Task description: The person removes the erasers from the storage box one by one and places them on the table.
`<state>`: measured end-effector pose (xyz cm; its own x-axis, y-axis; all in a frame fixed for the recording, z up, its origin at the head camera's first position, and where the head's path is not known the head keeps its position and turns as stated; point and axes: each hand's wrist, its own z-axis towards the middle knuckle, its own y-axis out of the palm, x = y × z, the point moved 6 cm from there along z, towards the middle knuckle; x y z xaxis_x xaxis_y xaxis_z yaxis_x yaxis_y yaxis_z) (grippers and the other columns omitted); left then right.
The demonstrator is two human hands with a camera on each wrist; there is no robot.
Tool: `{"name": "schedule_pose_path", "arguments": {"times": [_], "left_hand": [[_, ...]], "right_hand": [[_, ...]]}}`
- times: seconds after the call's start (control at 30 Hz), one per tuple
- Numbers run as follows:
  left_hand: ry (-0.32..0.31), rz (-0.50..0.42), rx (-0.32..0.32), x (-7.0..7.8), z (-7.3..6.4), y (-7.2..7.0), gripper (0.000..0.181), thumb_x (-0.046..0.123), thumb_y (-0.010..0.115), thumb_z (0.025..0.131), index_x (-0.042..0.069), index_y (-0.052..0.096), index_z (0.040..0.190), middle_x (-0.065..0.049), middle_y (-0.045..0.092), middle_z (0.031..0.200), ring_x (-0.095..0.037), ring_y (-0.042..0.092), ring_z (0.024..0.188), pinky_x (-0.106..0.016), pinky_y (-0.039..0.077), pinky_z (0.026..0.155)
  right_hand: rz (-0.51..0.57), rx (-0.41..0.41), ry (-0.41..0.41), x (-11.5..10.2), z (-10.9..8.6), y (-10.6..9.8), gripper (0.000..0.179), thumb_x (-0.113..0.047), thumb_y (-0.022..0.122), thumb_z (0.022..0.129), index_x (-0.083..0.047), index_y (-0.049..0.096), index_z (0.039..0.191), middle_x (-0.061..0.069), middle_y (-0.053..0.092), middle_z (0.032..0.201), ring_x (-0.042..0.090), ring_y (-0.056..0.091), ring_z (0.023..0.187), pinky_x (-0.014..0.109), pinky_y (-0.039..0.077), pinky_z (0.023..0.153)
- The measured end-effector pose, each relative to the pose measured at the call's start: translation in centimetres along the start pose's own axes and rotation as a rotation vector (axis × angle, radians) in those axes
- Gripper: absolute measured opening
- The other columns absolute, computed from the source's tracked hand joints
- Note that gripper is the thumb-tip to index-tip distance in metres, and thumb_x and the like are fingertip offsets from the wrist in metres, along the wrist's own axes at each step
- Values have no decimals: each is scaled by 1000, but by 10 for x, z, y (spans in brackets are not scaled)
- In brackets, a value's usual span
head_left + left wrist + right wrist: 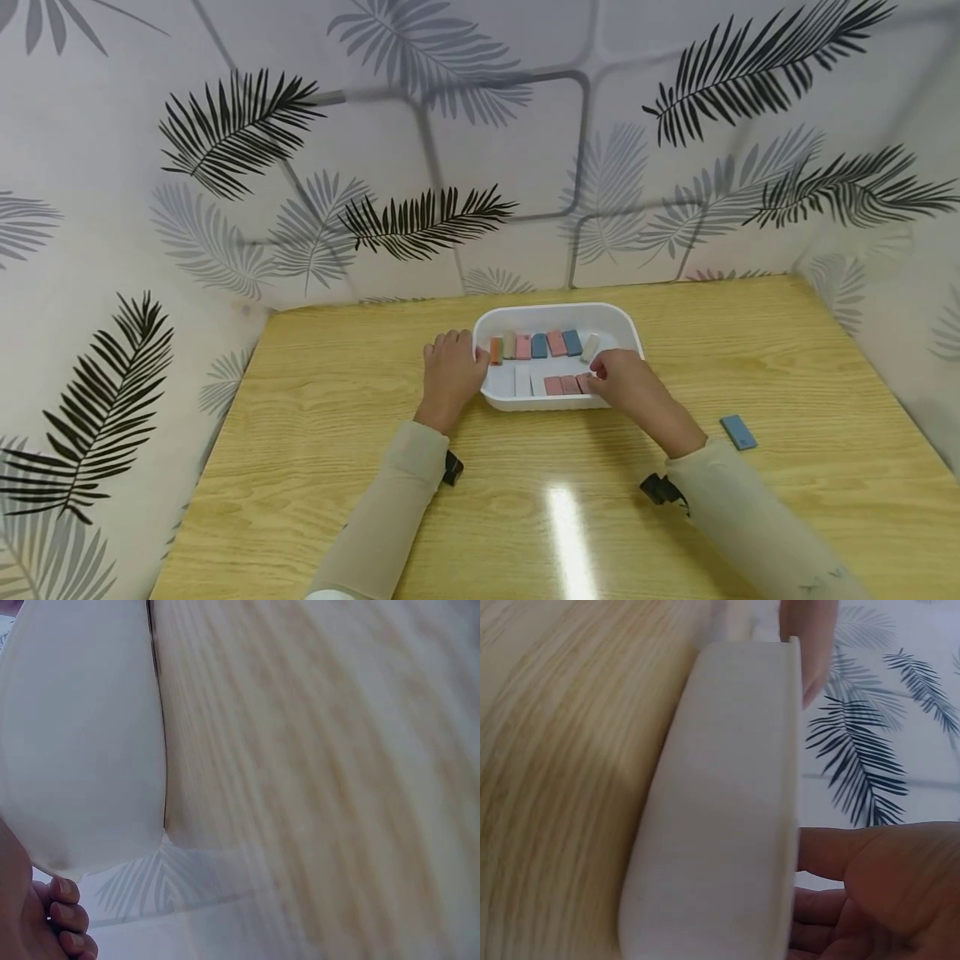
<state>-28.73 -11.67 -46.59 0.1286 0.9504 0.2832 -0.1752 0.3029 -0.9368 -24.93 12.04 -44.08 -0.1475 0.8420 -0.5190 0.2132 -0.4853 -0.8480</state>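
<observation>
A white plastic tray (pixel 555 403) holds two rows of small rectangular blocks that look like erasers. The back row has orange, beige, pink and blue ones, plus an off-white block (pixel 590 347) lying askew at its right end. Two white blocks (pixel 522 381) and several pink ones make up the front row. My left hand (pixel 450 375) grips the tray's left rim, thumb on the inner side. Over the right front corner, my right hand (pixel 626 379) reaches in and pinches the rightmost pink block (pixel 583 382), largely hidden by the fingers.
One blue block (pixel 738 432) lies on the wooden table (pixel 337 383) to the right, beside my right forearm. A wall covering with leaf prints (pixel 465 167) rises behind the table's back edge. Dark wrist devices (pixel 660 489) sit under both sleeves.
</observation>
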Motion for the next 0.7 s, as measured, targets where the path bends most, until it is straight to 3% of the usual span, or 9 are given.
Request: {"name": "schedule_pose_path", "arguments": {"times": [0.17, 0.5, 0.7], "left_hand": [[-4, -1, -10, 1, 0, 0, 28, 27, 46, 91, 4, 59, 97, -7, 57, 93, -24, 48, 85, -39, 32, 73], [-5, -4, -12, 0, 0, 0, 26, 26, 47, 91, 4, 59, 96, -7, 57, 91, -24, 47, 83, -39, 31, 72], [-5, 1, -13, -1, 0, 2, 25, 27, 45, 91, 5, 58, 94, -7, 56, 89, -23, 46, 81, -38, 31, 71]], "right_hand": [[5, -58, 67, 1, 7, 8, 20, -14, 61, 88, 5, 65, 94, 9, 59, 79, 21, 51, 69, 31, 43, 60], [-46, -89, 136, 9, 24, 19, 19, -15, 62, 86, 4, 61, 84, 9, 56, 74, 21, 51, 65, 31, 41, 59], [-69, -76, 126, 7, 28, 20, 19, -14, 62, 83, 1, 56, 72, 7, 50, 65, 20, 47, 58, 30, 37, 53]]}}
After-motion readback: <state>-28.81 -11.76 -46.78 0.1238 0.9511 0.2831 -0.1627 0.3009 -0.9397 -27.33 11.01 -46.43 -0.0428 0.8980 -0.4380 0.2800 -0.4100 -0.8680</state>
